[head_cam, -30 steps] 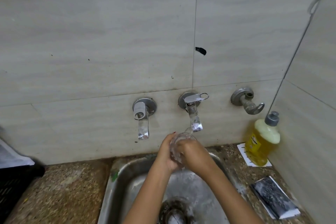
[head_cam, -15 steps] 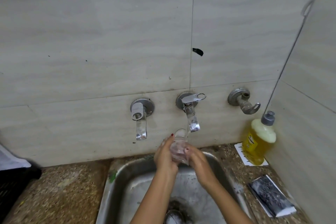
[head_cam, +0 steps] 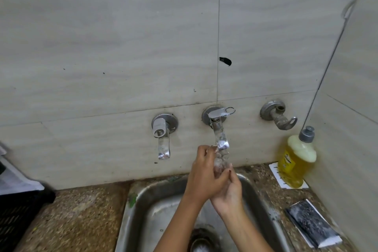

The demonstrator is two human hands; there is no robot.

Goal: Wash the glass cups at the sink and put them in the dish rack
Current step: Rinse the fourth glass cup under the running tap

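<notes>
Hands are meeting over the steel sink [head_cam: 143, 206], right under the middle tap [head_cam: 219, 133]. The left hand [head_cam: 204, 178] is wrapping its fingers [head_cam: 201, 150] closed around a clear glass cup [head_cam: 221, 159], holding it up at the spout. The right hand [head_cam: 229, 192] is cupping the glass from below, fingers curled against its base. A yellow soap bottle [head_cam: 296, 161] is standing on the counter to the right, well apart from the action.

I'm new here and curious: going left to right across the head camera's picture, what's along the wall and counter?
Black crate → left tap → middle tap → wall valve → yellow soap bottle.
</notes>
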